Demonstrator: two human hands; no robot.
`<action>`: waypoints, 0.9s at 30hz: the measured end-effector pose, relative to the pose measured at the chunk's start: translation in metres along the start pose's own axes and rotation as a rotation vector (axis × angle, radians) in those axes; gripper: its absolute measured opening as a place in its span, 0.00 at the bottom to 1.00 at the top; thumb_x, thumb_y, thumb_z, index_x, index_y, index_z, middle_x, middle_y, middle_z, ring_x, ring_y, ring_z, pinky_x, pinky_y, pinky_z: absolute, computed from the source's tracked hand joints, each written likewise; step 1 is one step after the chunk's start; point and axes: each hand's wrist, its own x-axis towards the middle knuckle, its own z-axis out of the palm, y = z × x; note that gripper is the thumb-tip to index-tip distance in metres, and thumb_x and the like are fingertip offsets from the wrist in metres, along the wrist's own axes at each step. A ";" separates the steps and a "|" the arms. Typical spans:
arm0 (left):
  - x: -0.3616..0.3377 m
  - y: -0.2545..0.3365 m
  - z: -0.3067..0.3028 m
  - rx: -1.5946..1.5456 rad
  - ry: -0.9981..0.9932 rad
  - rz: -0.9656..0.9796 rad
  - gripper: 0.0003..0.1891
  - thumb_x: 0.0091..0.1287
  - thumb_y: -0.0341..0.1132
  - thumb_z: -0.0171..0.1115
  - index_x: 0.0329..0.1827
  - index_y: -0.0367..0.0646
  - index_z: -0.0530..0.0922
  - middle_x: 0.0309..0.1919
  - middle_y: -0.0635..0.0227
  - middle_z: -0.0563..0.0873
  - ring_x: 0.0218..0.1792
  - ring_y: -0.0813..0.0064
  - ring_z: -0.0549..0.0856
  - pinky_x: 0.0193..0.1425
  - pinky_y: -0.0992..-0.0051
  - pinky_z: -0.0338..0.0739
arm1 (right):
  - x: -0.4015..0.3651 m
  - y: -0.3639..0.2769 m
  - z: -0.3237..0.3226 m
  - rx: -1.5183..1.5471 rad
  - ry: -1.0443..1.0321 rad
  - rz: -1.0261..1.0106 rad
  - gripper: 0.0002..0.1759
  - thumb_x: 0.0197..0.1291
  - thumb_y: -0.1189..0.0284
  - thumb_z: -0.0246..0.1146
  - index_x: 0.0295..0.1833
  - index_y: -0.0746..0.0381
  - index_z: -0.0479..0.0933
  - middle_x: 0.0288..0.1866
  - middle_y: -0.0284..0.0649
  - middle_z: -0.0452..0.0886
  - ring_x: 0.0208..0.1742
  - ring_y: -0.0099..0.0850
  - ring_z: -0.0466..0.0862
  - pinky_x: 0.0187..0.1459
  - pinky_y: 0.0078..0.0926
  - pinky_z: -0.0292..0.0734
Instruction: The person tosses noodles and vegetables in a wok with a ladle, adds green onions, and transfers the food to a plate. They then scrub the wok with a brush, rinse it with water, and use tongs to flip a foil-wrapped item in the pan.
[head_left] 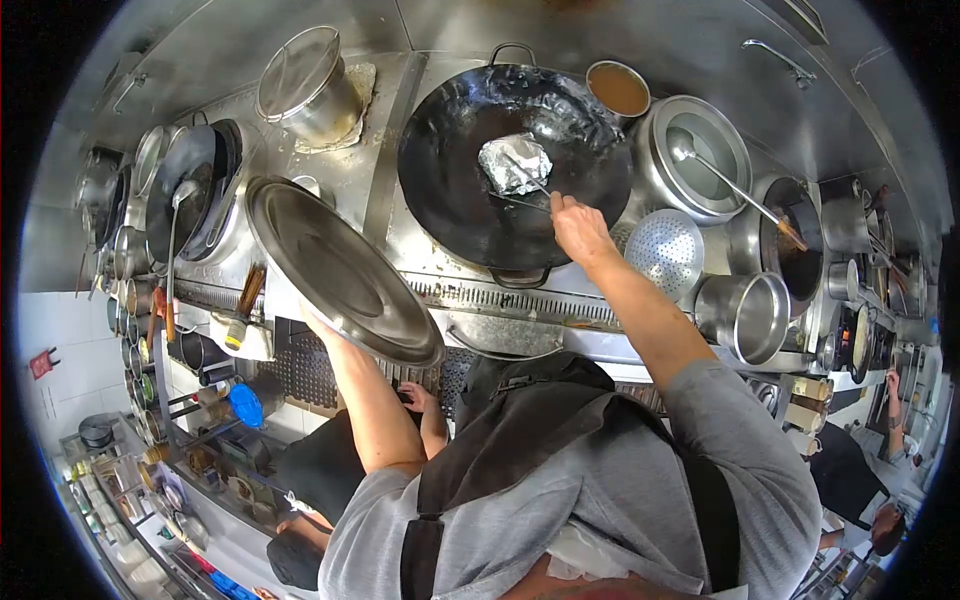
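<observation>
A foil-wrapped packet (515, 164) lies in the large black wok (450, 205). My right hand (583, 230) is closed round the handles of metal tongs (530, 178), whose tips reach onto the foil. On the left, a big round metal lid (340, 270) is tilted beside the wok's lower left rim. My left forearm runs up to the lid, and my left hand (318, 325) is mostly hidden behind it, with its fingers out of sight.
Right of the wok are a perforated ladle (665, 250), a metal pot (745, 315), a lidded pot (740, 160) and a bowl of brown liquid (618, 90). A strainer pot (320, 90) stands at upper left. Co-workers (320, 470) (850, 470) are on both sides.
</observation>
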 end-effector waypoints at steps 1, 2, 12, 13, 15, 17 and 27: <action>0.004 0.002 -0.004 0.000 -0.003 -0.002 0.24 0.64 0.40 0.56 0.60 0.36 0.72 0.51 0.54 0.80 0.49 0.57 0.82 0.56 0.62 0.78 | 0.001 0.004 0.002 -0.017 0.018 0.000 0.09 0.57 0.77 0.50 0.42 0.68 0.71 0.36 0.52 0.80 0.35 0.47 0.84 0.36 0.41 0.80; 0.010 0.003 -0.012 0.026 -0.014 0.002 0.24 0.64 0.40 0.56 0.60 0.36 0.72 0.51 0.54 0.80 0.49 0.57 0.82 0.56 0.62 0.78 | 0.002 0.007 0.002 -0.035 0.038 -0.001 0.09 0.57 0.77 0.50 0.42 0.68 0.71 0.34 0.51 0.81 0.35 0.46 0.84 0.36 0.41 0.80; 0.035 0.009 -0.032 0.158 -0.051 0.021 0.09 0.67 0.34 0.55 0.44 0.38 0.77 0.40 0.60 0.84 0.40 0.67 0.85 0.46 0.67 0.81 | -0.004 0.002 0.010 -0.022 0.099 0.049 0.09 0.54 0.78 0.51 0.42 0.66 0.72 0.33 0.49 0.80 0.35 0.47 0.83 0.36 0.43 0.79; 0.036 0.010 -0.031 0.174 -0.054 0.015 0.08 0.67 0.33 0.55 0.41 0.38 0.76 0.38 0.61 0.84 0.38 0.68 0.85 0.45 0.69 0.81 | -0.002 0.005 0.009 -0.024 0.105 0.052 0.09 0.54 0.78 0.51 0.42 0.66 0.72 0.33 0.49 0.80 0.35 0.47 0.83 0.36 0.43 0.79; 0.037 0.009 -0.031 0.187 -0.061 0.011 0.07 0.68 0.33 0.54 0.39 0.39 0.76 0.36 0.62 0.84 0.37 0.69 0.85 0.43 0.70 0.81 | 0.002 0.012 0.005 -0.004 0.128 0.033 0.08 0.58 0.73 0.56 0.43 0.62 0.73 0.31 0.47 0.80 0.32 0.49 0.82 0.34 0.46 0.78; 0.037 0.009 -0.029 0.185 -0.073 0.019 0.06 0.68 0.33 0.54 0.35 0.40 0.76 0.33 0.64 0.84 0.35 0.72 0.84 0.41 0.72 0.81 | 0.002 0.014 -0.002 0.000 0.134 0.057 0.08 0.58 0.73 0.56 0.43 0.61 0.74 0.30 0.47 0.80 0.32 0.49 0.82 0.34 0.46 0.78; 0.032 0.013 -0.021 0.274 -0.073 0.086 0.06 0.67 0.34 0.57 0.32 0.42 0.76 0.30 0.67 0.83 0.31 0.74 0.83 0.37 0.74 0.80 | 0.008 0.021 -0.042 0.007 0.127 0.117 0.08 0.58 0.71 0.58 0.42 0.60 0.76 0.33 0.47 0.82 0.36 0.48 0.83 0.38 0.44 0.78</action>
